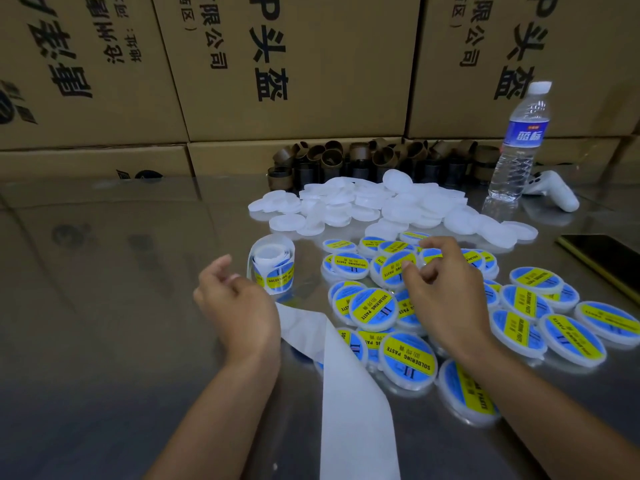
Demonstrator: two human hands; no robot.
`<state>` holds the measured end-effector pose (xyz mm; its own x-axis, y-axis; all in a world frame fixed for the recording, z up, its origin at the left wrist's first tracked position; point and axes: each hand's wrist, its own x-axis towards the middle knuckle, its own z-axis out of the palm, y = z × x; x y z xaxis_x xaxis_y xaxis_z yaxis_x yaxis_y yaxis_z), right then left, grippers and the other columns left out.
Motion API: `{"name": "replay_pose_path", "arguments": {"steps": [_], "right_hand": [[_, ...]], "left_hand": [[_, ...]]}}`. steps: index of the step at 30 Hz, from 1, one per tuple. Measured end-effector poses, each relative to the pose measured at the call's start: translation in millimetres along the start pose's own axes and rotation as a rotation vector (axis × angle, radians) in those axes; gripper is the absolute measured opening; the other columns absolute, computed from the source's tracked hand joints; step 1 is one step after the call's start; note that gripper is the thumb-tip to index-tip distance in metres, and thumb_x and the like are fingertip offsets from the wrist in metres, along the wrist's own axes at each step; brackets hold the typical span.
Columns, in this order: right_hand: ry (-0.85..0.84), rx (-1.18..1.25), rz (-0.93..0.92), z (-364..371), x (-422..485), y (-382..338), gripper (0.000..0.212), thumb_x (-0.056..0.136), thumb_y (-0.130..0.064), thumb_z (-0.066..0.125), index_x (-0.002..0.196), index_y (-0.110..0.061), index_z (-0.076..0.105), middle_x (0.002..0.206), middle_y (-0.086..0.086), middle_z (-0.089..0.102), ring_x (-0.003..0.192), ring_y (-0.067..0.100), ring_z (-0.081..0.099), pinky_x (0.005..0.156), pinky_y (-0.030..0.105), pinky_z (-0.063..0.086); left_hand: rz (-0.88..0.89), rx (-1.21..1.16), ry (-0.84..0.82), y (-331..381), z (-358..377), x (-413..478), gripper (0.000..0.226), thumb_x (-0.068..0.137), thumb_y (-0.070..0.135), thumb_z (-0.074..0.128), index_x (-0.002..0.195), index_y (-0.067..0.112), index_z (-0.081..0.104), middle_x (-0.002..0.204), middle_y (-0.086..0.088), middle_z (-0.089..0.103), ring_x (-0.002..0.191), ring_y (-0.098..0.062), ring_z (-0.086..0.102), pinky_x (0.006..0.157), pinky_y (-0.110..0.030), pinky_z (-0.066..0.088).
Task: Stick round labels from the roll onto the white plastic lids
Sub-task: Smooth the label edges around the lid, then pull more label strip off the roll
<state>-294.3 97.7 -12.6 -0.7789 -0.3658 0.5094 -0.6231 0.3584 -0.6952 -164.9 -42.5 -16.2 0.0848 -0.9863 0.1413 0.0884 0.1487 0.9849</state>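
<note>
Spent backing paper (349, 403) runs closest to the lens, a bare white strip trailing from the label roll (272, 268) down toward the viewer across the shiny metal worktop (104, 323). That roll stands on its edge, with a blue-and-yellow round label facing out on its near side.

Just left of the roll and slightly nearer the viewer, the left hand (235, 299) hovers with its fingers loosely curled and nothing visible in its grip.

Right of the roll, the right hand (446, 289) hangs over the labelled lids (374, 308), fingers bent and spread, with the thumb tip at the rim of one of them. Whether it grips that lid or only touches it cannot be told.

These finished lids, each showing a "SOLDERING PASTE" label, lie overlapping in a loose spread to the right of the roll and nearer the viewer.

Beyond the roll and to its right sits the heap of plain white lids (381, 202). Farther back still, brown cardboard cores (363, 157) are lined up against stacked cardboard boxes (277, 64).

Far right of the roll stand a water bottle (519, 143) and, just beside it, a white controller (550, 188). A dark phone (602, 258) lies flat at the right edge.
</note>
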Motion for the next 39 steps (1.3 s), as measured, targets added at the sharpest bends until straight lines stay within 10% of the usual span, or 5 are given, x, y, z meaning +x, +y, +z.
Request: {"name": "replay_pose_path", "arguments": {"steps": [3,15,26,35,39], "right_hand": [[-0.058,-0.110,-0.006,-2,0,-2,0.020,0.090,-0.019,0.057,0.108,-0.011,0.057,0.056,-0.004,0.052,0.077,0.027,0.058,0.075,0.042,0.045],[-0.363,0.055,-0.384,6,-32,-45,0.026,0.084,-0.037,0.058,0.104,-0.024,0.069,0.095,-0.015,0.059,0.102,0.007,0.048,0.097,0.025,0.033],[-0.515,-0.167,-0.422,20,-46,-49,0.058,0.067,-0.070,0.063,0.115,-0.036,0.062,0.103,-0.023,0.059,0.108,-0.001,0.040,0.093,0.023,0.019],[-0.511,0.112,-0.206,16,-42,-53,0.005,0.077,-0.026,0.068,0.073,-0.028,0.066,0.071,-0.018,0.061,0.082,0.001,0.058,0.085,0.025,0.043],[-0.524,0.508,0.132,7,-31,-55,0.017,0.085,-0.011,0.063,0.070,-0.018,0.065,0.062,-0.006,0.066,0.058,0.005,0.054,0.061,0.022,0.044]], "left_hand": [[-0.195,0.008,-0.042,-2,-2,3,0.048,0.090,-0.005,0.032,0.128,0.016,0.053,0.129,-0.007,0.051,0.113,-0.023,0.054,0.099,-0.034,0.043],[-0.165,0.064,-0.319,-2,5,-7,0.058,0.096,0.015,0.051,0.148,0.013,0.027,0.139,-0.009,0.048,0.103,-0.013,0.047,0.081,-0.016,0.031],[-0.159,-0.028,-0.279,2,5,-9,0.036,0.094,0.029,0.056,0.125,0.013,0.047,0.112,-0.004,0.054,0.094,-0.016,0.057,0.090,-0.034,0.045],[-0.128,-0.268,-0.254,14,6,-13,0.020,0.098,0.010,0.042,0.085,0.022,0.049,0.084,-0.001,0.053,0.052,-0.006,0.053,0.046,-0.017,0.046],[-0.050,-0.261,-0.265,14,6,-13,0.021,0.096,0.005,0.044,0.084,0.020,0.052,0.077,-0.002,0.053,0.058,-0.010,0.050,0.044,-0.016,0.045]]}}
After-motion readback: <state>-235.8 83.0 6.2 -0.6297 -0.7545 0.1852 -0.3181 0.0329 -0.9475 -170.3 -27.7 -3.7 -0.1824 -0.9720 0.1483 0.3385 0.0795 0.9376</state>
